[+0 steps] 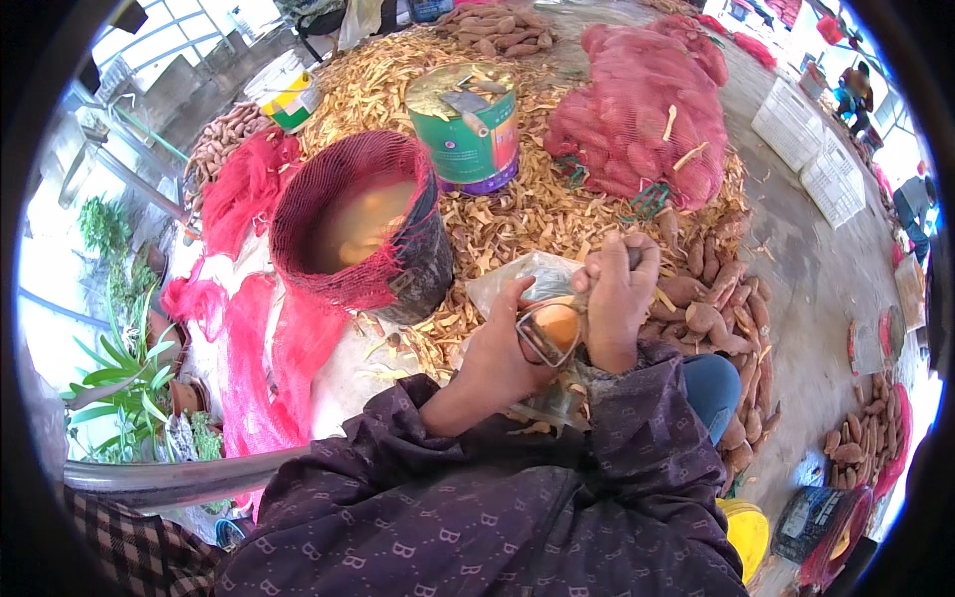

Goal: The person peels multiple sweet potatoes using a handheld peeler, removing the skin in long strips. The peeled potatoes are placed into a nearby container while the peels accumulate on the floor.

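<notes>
In front of my lap, my left hand [494,360] is closed round a sweet potato [559,323] whose bare orange flesh shows. Just right of it my right hand [621,298] makes a fist round a peeler [635,258]; the dark end of its handle pokes out on top. The peeler's metal frame lies against the orange flesh, its blade hidden. Clear plastic sheeting [537,269] shows behind and below my hands. Unpeeled sweet potatoes [708,320] are heaped close to my right arm.
Ahead on the left stands a dark bucket [423,274] lined with red netting, holding cloudy water and peeled pieces. Peelings [497,234] cover the floor around a green tin [463,144]. Beyond lies a full red mesh sack [647,129]. White crates [831,179] stand right; potted plants [124,383] left.
</notes>
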Motion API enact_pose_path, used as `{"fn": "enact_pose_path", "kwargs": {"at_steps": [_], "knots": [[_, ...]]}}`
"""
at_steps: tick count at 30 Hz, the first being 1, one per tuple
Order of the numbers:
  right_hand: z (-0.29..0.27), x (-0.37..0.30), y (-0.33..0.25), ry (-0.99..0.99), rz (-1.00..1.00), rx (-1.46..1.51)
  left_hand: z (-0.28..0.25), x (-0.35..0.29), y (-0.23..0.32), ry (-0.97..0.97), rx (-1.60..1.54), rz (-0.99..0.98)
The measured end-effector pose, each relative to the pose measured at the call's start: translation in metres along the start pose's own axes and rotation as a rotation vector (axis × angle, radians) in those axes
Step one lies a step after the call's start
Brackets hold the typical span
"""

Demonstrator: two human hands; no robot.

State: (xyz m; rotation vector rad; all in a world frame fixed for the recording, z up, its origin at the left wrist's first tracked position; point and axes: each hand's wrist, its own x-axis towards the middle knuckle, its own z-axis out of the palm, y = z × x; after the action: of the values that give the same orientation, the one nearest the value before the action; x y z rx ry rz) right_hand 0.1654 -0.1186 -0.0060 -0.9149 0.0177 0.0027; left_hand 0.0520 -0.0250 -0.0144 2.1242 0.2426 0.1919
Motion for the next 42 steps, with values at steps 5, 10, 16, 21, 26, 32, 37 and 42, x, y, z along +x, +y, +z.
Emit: {"fn": "enact_pose_path", "kwargs": {"at_steps": [5,10,16,21,26,32,37,42], "knots": [[-0.056,0.064,-0.028,0.357,-0.257,-0.148,0.001,-0.004,0.0,0.045,-0.001,0.145],[-0.084,0.052,-0.044,0.311,-0.112,-0.125,-0.016,-0.002,-0.009,-0.006,-0.096,0.256],[-0.062,-0.001,-0.053,-0.482,0.416,-0.517,-0.05,0.019,0.005,-0.29,-0.267,0.247],[-0.053,-0.027,-0.057,-0.742,0.633,-0.209,-0.059,0.031,0.009,-0.306,-0.853,0.202],[-0.038,-0.058,-0.045,-0.432,0.458,-0.291,-0.011,0.009,-0.006,-0.162,-1.328,-0.263],[-0.043,-0.058,-0.048,-0.464,0.474,-0.498,-0.019,0.002,0.003,-0.303,-1.232,-0.518],[-0.045,-0.027,-0.045,-0.075,0.376,-0.108,-0.032,-0.012,-0.002,-0.416,-0.879,-0.411],[-0.001,-0.023,-0.038,-0.095,0.142,0.053,-0.044,0.002,0.015,-0.604,-0.702,-0.341]]}}
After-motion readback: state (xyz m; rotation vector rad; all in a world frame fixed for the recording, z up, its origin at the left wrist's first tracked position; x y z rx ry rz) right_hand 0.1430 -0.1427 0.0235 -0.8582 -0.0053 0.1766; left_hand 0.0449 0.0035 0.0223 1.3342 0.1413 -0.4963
